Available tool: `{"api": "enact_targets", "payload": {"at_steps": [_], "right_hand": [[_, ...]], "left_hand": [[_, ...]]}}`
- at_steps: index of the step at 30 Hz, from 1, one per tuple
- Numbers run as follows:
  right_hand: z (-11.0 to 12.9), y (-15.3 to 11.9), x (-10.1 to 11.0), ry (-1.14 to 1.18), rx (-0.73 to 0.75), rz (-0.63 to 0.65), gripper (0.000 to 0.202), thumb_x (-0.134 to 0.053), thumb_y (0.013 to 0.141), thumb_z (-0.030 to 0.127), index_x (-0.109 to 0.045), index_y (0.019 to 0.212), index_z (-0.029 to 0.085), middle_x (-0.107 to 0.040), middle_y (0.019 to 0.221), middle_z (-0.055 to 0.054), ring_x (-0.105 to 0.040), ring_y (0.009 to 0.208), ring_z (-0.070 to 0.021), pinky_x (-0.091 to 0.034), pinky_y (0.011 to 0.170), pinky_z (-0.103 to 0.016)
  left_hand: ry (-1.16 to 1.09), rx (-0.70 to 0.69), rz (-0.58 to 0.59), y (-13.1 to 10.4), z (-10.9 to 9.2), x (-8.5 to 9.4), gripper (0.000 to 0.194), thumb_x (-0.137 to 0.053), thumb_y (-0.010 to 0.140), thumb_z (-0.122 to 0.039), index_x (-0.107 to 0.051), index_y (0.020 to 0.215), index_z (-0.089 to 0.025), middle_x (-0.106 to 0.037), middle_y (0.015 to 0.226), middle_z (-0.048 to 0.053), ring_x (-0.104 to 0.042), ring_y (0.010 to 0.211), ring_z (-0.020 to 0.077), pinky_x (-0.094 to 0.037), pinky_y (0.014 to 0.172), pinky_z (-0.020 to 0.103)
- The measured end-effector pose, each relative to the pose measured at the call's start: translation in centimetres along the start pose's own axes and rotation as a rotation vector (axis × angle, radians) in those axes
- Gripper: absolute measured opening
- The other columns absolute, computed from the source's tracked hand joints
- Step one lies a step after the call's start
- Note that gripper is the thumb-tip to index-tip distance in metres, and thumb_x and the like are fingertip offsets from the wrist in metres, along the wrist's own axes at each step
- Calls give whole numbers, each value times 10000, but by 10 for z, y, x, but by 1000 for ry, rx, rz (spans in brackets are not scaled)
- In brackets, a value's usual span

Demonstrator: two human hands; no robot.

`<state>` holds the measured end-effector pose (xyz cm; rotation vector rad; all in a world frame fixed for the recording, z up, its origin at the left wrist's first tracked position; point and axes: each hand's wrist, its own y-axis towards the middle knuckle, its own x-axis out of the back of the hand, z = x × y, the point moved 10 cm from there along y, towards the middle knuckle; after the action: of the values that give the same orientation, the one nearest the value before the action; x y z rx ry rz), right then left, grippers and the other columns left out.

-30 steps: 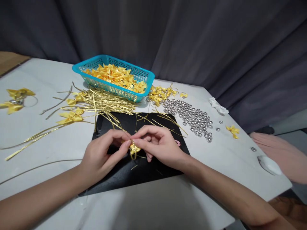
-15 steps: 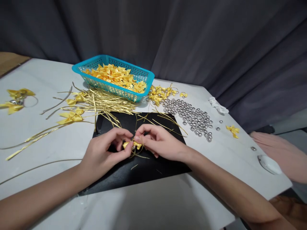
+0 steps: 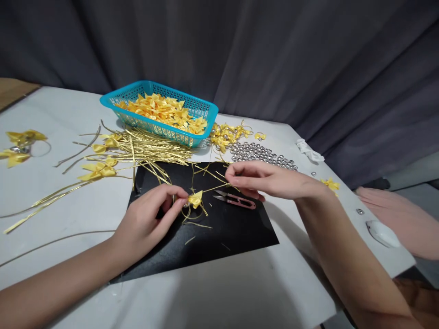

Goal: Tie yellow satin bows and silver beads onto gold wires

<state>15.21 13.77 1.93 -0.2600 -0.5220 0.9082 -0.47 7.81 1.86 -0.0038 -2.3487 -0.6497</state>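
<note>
Over the black mat (image 3: 236, 237), my left hand (image 3: 147, 219) pinches a yellow ribbon bow (image 3: 195, 199) between thumb and fingertips. Part of a small silver bell-like piece shows under those fingertips, and a thin gold loop hangs below the bow. To the right, my right hand (image 3: 264, 179) is closed on the end of a gold tie (image 3: 215, 186) that stretches taut from the bow. Just under my right hand lies a pair of pink thread snips (image 3: 240, 200), blades pointing left, on the mat. Small gold offcuts (image 3: 197, 225) are scattered there too.
A blue basket (image 3: 159, 127) of yellow bows stands at the back. Before it lies a pile of gold ties (image 3: 151, 148). Silver pieces (image 3: 255, 151) and finished-looking bows (image 3: 224, 136) spread to its right. A white computer mouse (image 3: 382, 234) sits near the right table edge.
My right hand has moved right, away from the bow, drawing the gold tie out straight. My left hand keeps the bow. The pink snips, hidden before, now show.
</note>
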Motion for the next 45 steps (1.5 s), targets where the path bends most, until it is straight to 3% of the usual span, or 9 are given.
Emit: {"api": "enact_targets", "payload": {"at_steps": [4,15,18,21,24,31,37,40,45], "right_hand": [[2,-15,7,120,20,146,299,-608,885,442,-535,805,164,-415,556,61,-360,429,-32,-235,384,-172],[11,-18,15,295,49,94,292,-691,801,393,-575,954,172,-664,590,28,-216,310,15,-105,318,-159],[15,-24,15,136,45,79,292,-666,815,360,-638,1039,174,-719,657,-5,-351,339,-6,-204,327,-145],[17,-35,5,-70,7,153,158,-614,850,276,-702,851,145,-728,674,-44,-588,523,-65,-401,454,-152],[23,-42,-6,38,34,250,191,-633,834,311,-666,755,140,-678,560,-24,-631,530,-99,-448,492,-180],[29,-30,37,446,210,-228,229,-608,784,276,-476,632,167,-445,384,96,-122,303,22,-123,338,-150],[33,-46,55,549,191,-511,331,-285,927,132,-491,668,151,-379,420,108,-95,328,11,-133,372,-165],[32,-49,60,388,147,-641,453,-146,981,171,-518,724,141,-524,548,113,-124,312,43,-165,405,-190],[32,-26,47,346,224,-567,259,-343,968,268,-539,821,186,-716,917,40,-173,317,44,-226,373,-183]], "left_hand": [[-8,111,-18,1,14,1,86,-506,911,-272,-571,912,-216,-628,723,-11,-565,580,128,-455,541,236],[4,131,37,5,18,-5,178,-451,946,-318,-568,1010,-201,-663,877,26,-617,698,159,-500,650,270],[23,75,66,6,13,-8,194,-427,963,-286,-580,1037,-194,-663,924,45,-645,812,175,-516,719,273],[44,-108,101,2,-5,-12,203,-415,970,-214,-584,1079,-188,-661,943,55,-652,851,165,-524,780,267],[45,-243,101,-7,-19,-13,217,-443,960,-175,-581,1126,-196,-682,977,67,-663,869,165,-536,807,272],[72,-311,34,-14,-30,-7,208,-530,919,-139,-596,1105,-207,-731,896,48,-689,754,151,-558,749,261],[91,-289,-61,-10,-37,5,198,-546,908,-124,-611,1069,-220,-721,805,21,-670,646,131,-552,655,235],[81,-274,-82,-7,-36,7,174,-542,906,-129,-632,1026,-217,-720,778,12,-665,633,127,-541,630,221],[5,-84,47,1,-9,-7,138,-518,924,-245,-628,999,-205,-667,748,3,-589,567,120,-506,555,222]]}}
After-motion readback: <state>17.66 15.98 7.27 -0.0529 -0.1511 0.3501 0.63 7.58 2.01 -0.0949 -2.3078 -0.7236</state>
